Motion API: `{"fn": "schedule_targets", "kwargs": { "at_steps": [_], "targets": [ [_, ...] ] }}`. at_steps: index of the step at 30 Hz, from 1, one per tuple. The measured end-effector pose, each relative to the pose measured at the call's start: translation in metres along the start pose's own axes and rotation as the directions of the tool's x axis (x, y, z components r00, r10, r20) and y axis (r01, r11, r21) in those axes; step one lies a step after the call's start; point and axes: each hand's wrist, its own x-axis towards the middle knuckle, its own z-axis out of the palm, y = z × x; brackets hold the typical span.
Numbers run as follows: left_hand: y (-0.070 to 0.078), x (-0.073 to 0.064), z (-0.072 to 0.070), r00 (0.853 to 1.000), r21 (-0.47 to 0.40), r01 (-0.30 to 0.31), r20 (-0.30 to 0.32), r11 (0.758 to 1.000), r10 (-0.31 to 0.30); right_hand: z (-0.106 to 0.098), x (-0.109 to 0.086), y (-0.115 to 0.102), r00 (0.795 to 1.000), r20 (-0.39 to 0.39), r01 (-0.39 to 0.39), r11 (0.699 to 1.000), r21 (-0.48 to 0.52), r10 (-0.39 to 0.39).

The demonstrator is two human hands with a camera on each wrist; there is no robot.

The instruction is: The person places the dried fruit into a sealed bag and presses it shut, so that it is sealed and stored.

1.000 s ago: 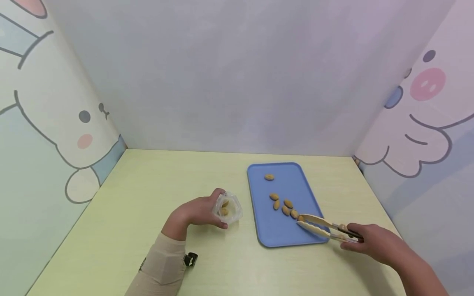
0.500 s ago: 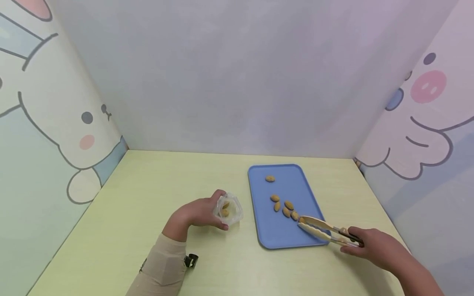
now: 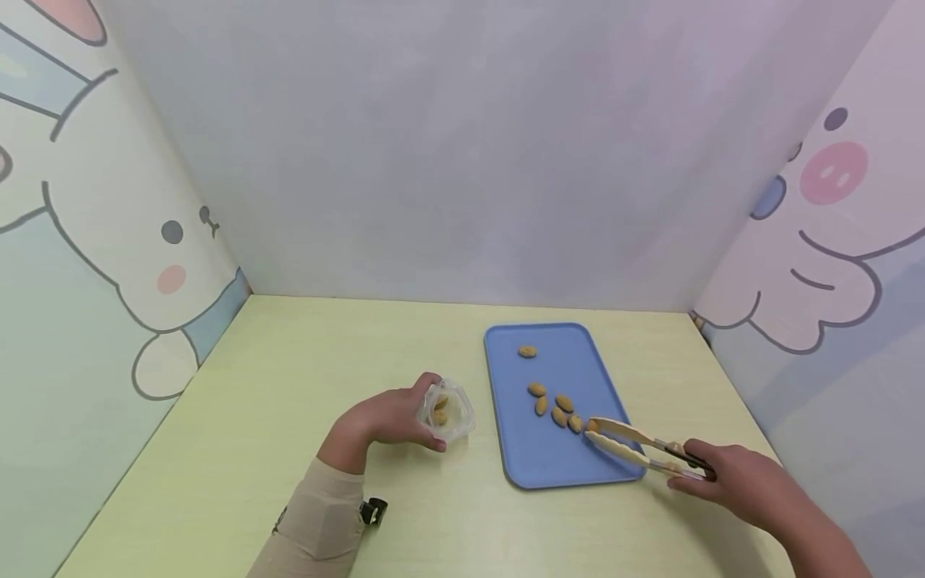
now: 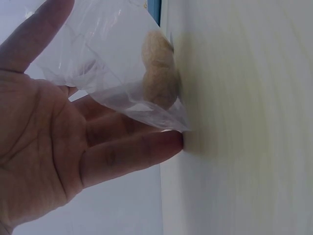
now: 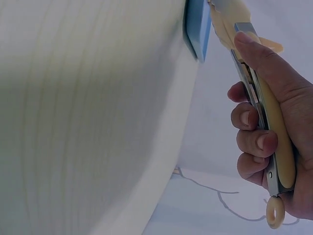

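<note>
Left hand (image 4: 66,134) holding clear plastic container (image 4: 115,58); tan peanut-shaped piece (image 4: 159,73) inside; pale tabletop (image 4: 249,122) beside

In the head view the person's left forearm (image 3: 321,514), sleeved, comes in at 7 o'clock and runs toward 1 o'clock; there the left wrist (image 3: 345,449) bends, turning the left hand (image 3: 396,413) toward 2 o'clock in a C-shaped hold, the left thumb (image 3: 426,437) on the nearer side. Its own wrist camera shows the palm (image 4: 39,137) and the nearest finger (image 4: 129,156) reaching between 2 and 3 o'clock. The right forearm (image 3: 820,530), bare, comes in at 4 o'clock; the right hand (image 3: 744,482) grips, fingers (image 5: 254,142) curled, and the right thumb (image 5: 269,63) points toward 10 o'clock in the right wrist view
</note>
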Motion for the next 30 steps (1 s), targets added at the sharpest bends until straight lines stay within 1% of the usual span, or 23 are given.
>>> {"fn": "schedule_targets", "kwargs": {
  "at_steps": [5,12,18,21,25,27,30],
  "targets": [
    [0.000,-0.001,0.000,1.000,-0.003,-0.006,0.004,1.000,0.006,-0.001,0.002,-0.001,1.000,-0.028,0.010,1.000,-0.009,-0.010],
    [0.001,-0.001,0.000,1.000,0.003,-0.005,0.001,1.000,0.005,-0.003,0.005,-0.005,0.989,-0.138,0.050,0.997,-0.055,-0.057],
    [0.001,-0.001,0.000,1.000,0.013,-0.005,0.001,1.000,0.005,-0.004,0.009,-0.009,0.983,-0.164,0.069,0.995,-0.076,-0.080],
    [0.002,-0.001,0.000,1.000,0.008,-0.004,0.002,1.000,0.004,-0.002,0.011,-0.010,0.972,-0.206,0.099,0.991,-0.090,-0.115],
    [0.003,-0.001,0.000,1.000,0.006,0.001,0.000,1.000,-0.001,0.001,0.014,-0.013,0.948,-0.271,0.140,0.984,-0.108,-0.164],
    [0.004,-0.002,0.000,1.000,0.010,0.005,-0.001,1.000,-0.005,0.002,0.016,-0.014,0.940,-0.290,0.153,0.982,-0.114,-0.180],
    [0.004,-0.002,0.000,1.000,0.015,0.010,-0.002,1.000,-0.010,0.003,0.017,-0.017,0.933,-0.303,0.164,0.980,-0.116,-0.192]
  ]
}}
